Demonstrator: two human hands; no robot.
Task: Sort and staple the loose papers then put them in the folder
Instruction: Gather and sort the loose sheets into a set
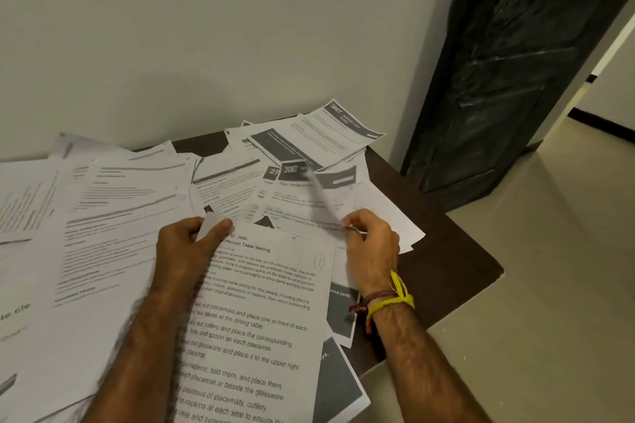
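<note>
Loose printed papers (113, 216) cover most of a dark brown table (446, 257). My left hand (189, 244) pinches the top left corner of a sheet (261, 319) headed "Table Setting", with a circled 1 near its upper right. My right hand (369, 240) grips a thin blurred object (319, 196) that points up and to the left over the pile; it looks like a pen, but I cannot tell for sure. Yellow and brown threads are tied round the right wrist. I see no stapler or folder.
More sheets with dark headers (309, 151) lie at the back of the table against a pale wall (206, 27). A dark door (515, 62) with round metal knobs stands open to the right. The table's right edge drops to a beige floor (532, 285).
</note>
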